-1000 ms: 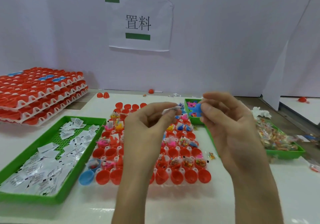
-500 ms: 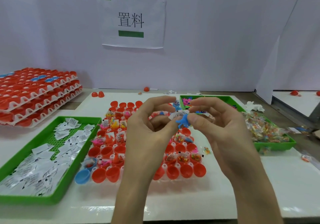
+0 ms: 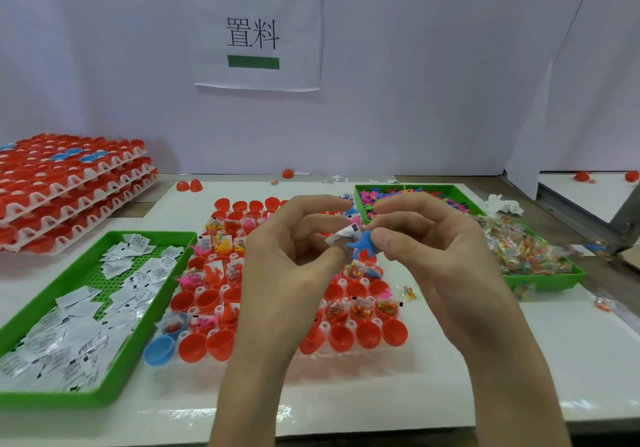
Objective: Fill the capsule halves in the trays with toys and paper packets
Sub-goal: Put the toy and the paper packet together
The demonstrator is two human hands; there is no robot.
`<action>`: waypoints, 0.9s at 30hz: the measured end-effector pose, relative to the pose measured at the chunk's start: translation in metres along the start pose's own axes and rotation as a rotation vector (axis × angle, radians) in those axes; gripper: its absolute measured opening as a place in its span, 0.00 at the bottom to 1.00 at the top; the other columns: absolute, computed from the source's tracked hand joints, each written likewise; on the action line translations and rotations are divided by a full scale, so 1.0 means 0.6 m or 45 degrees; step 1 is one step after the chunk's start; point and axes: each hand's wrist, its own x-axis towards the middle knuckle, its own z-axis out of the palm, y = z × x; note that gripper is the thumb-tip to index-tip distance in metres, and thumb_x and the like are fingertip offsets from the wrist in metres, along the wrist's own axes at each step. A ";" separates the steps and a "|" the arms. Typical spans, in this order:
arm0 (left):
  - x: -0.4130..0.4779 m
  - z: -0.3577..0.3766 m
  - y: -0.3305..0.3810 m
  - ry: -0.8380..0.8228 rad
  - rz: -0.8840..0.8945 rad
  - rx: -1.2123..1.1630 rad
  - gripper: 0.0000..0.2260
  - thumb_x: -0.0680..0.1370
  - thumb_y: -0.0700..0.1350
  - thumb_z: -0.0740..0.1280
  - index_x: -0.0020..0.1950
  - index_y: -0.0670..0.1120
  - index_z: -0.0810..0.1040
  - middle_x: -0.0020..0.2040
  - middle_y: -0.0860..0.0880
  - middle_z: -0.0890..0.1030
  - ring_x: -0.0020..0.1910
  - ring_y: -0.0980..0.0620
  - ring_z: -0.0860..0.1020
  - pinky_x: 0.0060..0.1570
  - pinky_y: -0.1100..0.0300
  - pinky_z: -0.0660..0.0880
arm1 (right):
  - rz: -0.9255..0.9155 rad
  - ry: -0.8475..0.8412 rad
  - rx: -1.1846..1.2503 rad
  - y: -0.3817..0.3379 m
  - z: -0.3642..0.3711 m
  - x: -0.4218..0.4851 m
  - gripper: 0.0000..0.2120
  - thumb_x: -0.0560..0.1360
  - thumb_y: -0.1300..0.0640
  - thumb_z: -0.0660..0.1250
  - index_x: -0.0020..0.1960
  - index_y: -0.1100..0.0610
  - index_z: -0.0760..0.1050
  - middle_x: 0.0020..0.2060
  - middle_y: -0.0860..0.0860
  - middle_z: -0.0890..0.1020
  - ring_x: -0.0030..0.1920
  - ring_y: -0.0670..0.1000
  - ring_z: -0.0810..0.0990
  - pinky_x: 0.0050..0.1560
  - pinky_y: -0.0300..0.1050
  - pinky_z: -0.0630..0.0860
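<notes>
Left hand (image 3: 294, 266) pinches paper packet (image 3: 344, 235); right hand (image 3: 433, 256) pinches blue toy (image 3: 362, 244), touching it. Empty red capsule halves (image 3: 358, 334) directly below, nearer right.

Pinching a paper packet (image 3: 346, 235) in the left hand (image 3: 291, 266) and a blue toy (image 3: 362, 244) in the right hand (image 3: 440, 259), pressed together above the tray of red capsule halves (image 3: 325, 326) at the middle of the surface (image 3: 519, 360). Green packet tray (image 3: 104, 394) toward the left edge, green toy tray (image 3: 543, 281) toward the right.

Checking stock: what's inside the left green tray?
The green tray holds white printed paper packets, heaped at the near end; bare perforated floor shows farther back. Anything beneath the heap is covered.
</notes>
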 end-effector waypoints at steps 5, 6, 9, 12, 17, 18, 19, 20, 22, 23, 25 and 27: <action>-0.003 0.006 0.001 0.011 0.030 0.077 0.16 0.73 0.33 0.75 0.52 0.53 0.82 0.40 0.55 0.87 0.38 0.53 0.85 0.40 0.62 0.82 | -0.166 0.061 -0.171 0.000 0.002 -0.002 0.09 0.67 0.61 0.77 0.47 0.54 0.83 0.39 0.50 0.86 0.42 0.47 0.86 0.43 0.34 0.79; -0.004 0.006 0.001 0.007 0.038 0.103 0.16 0.73 0.33 0.74 0.52 0.53 0.82 0.40 0.55 0.87 0.38 0.54 0.85 0.41 0.62 0.82 | -0.199 0.078 -0.209 0.001 0.003 -0.002 0.09 0.68 0.63 0.77 0.47 0.55 0.83 0.39 0.50 0.86 0.43 0.47 0.86 0.43 0.34 0.79; -0.005 0.003 0.001 -0.034 0.063 0.165 0.15 0.74 0.33 0.73 0.53 0.52 0.83 0.42 0.56 0.87 0.41 0.55 0.85 0.42 0.67 0.79 | -0.279 0.138 -0.298 0.005 0.004 0.000 0.10 0.70 0.68 0.76 0.47 0.57 0.82 0.40 0.50 0.86 0.44 0.48 0.86 0.46 0.36 0.80; -0.007 0.001 0.005 -0.128 0.055 0.176 0.16 0.76 0.33 0.71 0.56 0.54 0.82 0.46 0.58 0.87 0.46 0.59 0.85 0.45 0.68 0.78 | -0.313 0.213 -0.365 0.009 0.004 0.002 0.09 0.71 0.67 0.76 0.46 0.56 0.82 0.41 0.50 0.86 0.45 0.49 0.86 0.47 0.40 0.81; -0.006 0.006 0.004 -0.152 -0.003 0.099 0.13 0.76 0.40 0.73 0.57 0.55 0.81 0.45 0.59 0.87 0.46 0.60 0.85 0.45 0.69 0.79 | -0.293 0.244 -0.367 0.010 0.002 0.002 0.10 0.70 0.67 0.77 0.46 0.54 0.82 0.40 0.49 0.85 0.43 0.51 0.86 0.46 0.42 0.82; -0.006 0.008 0.002 -0.147 -0.012 0.084 0.13 0.76 0.41 0.73 0.57 0.55 0.81 0.45 0.59 0.87 0.46 0.60 0.85 0.45 0.70 0.78 | -0.294 0.252 -0.379 0.011 0.002 0.002 0.11 0.70 0.66 0.77 0.46 0.53 0.82 0.40 0.49 0.85 0.43 0.51 0.86 0.45 0.42 0.82; -0.006 0.008 0.002 -0.145 -0.021 0.071 0.12 0.77 0.41 0.73 0.57 0.55 0.81 0.44 0.59 0.87 0.46 0.60 0.85 0.44 0.71 0.78 | -0.298 0.263 -0.407 0.011 0.002 0.002 0.11 0.69 0.65 0.78 0.46 0.53 0.82 0.39 0.48 0.85 0.43 0.50 0.86 0.44 0.42 0.82; -0.006 0.009 0.001 -0.146 -0.029 0.061 0.11 0.77 0.41 0.72 0.56 0.55 0.81 0.43 0.59 0.87 0.46 0.60 0.85 0.44 0.72 0.77 | -0.305 0.270 -0.443 0.011 0.002 0.003 0.10 0.69 0.64 0.78 0.46 0.52 0.83 0.39 0.48 0.84 0.42 0.50 0.85 0.44 0.42 0.82; -0.005 0.009 0.000 -0.150 -0.039 0.064 0.11 0.78 0.41 0.71 0.56 0.56 0.81 0.42 0.59 0.87 0.45 0.61 0.85 0.43 0.74 0.76 | -0.320 0.271 -0.495 0.013 0.003 0.003 0.10 0.69 0.63 0.79 0.46 0.52 0.83 0.38 0.46 0.84 0.41 0.48 0.84 0.42 0.42 0.81; -0.005 0.009 -0.001 -0.149 -0.046 0.073 0.11 0.79 0.40 0.70 0.56 0.56 0.81 0.41 0.58 0.87 0.45 0.61 0.85 0.43 0.74 0.76 | -0.329 0.269 -0.501 0.013 0.004 0.003 0.10 0.69 0.63 0.79 0.46 0.53 0.83 0.38 0.46 0.84 0.41 0.48 0.84 0.41 0.41 0.80; -0.004 0.009 -0.004 -0.127 -0.077 0.071 0.11 0.80 0.40 0.68 0.55 0.56 0.82 0.40 0.58 0.87 0.44 0.62 0.85 0.43 0.75 0.75 | -0.343 0.265 -0.493 0.014 0.006 0.003 0.10 0.69 0.63 0.79 0.46 0.52 0.82 0.39 0.45 0.85 0.41 0.47 0.84 0.42 0.39 0.81; -0.003 0.009 -0.005 -0.101 -0.115 0.043 0.11 0.80 0.40 0.68 0.54 0.57 0.82 0.40 0.58 0.87 0.44 0.62 0.84 0.41 0.78 0.74 | -0.343 0.258 -0.488 0.016 0.006 0.004 0.11 0.69 0.63 0.79 0.46 0.51 0.82 0.39 0.45 0.85 0.42 0.48 0.85 0.43 0.39 0.81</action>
